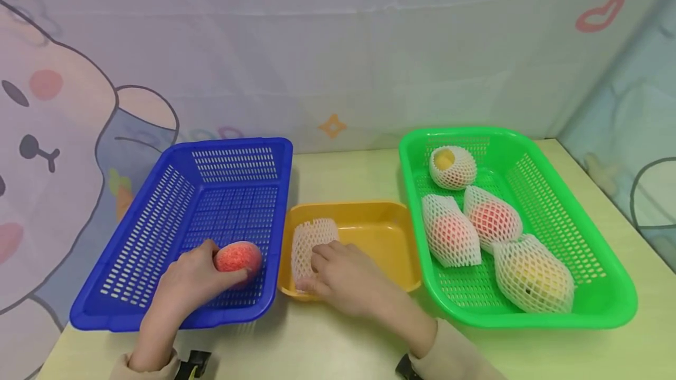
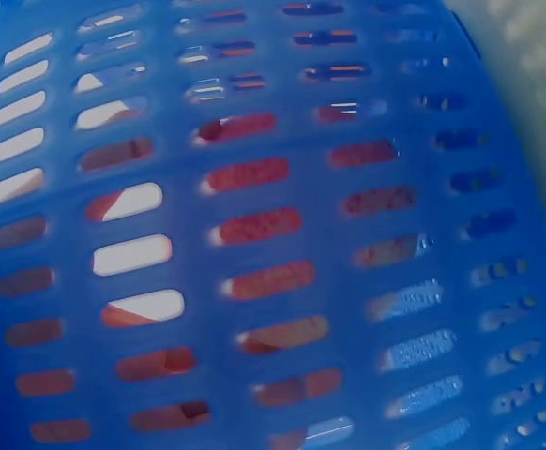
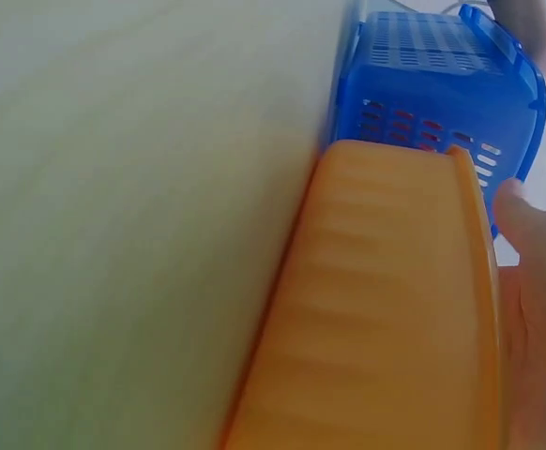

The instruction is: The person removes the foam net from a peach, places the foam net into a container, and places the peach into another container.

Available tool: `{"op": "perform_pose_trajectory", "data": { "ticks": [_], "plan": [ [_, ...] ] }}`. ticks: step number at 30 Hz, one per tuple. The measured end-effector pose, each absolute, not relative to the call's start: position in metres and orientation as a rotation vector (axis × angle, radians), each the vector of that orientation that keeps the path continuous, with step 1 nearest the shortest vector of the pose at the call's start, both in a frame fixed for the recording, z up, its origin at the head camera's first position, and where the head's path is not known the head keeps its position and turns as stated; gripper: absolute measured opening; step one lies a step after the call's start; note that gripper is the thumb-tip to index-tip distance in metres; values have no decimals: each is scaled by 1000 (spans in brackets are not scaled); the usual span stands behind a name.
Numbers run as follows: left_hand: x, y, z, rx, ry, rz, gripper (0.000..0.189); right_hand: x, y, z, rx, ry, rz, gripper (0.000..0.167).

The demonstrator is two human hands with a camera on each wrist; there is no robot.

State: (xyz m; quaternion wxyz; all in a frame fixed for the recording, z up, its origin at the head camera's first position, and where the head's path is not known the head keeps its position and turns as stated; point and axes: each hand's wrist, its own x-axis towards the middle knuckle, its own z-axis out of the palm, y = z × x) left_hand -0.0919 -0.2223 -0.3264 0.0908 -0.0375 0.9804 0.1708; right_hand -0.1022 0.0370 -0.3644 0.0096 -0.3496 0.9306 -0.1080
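Note:
In the head view my left hand reaches into the front of the blue basket and grips a round red speckled fruit, thumb on its near side. Red patches of the fruit show through the basket slots in the left wrist view. My right hand is in the yellow tray, its fingers bent and pinching a white foam net sleeve that lies at the tray's left. In the right wrist view the tray wall hides the fingertips of this hand.
At the right stands a green basket with several fruits in foam nets, among them a yellow one and a red one. The three containers stand side by side on a pale table, a printed cloth behind them.

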Motion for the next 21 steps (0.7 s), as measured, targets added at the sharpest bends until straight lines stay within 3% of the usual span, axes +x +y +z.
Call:
{"op": "perform_pose_trajectory", "data": {
  "ticks": [12, 21],
  "plan": [
    [-93, -221, -328, -89, 2847, 526, 66, -96, 36, -366, -1080, 2852, -346, 66],
    [-92, -223, -326, -61, 2863, 550, 64, -92, 41, -356, -1118, 2919, -363, 57]
  ]
}}
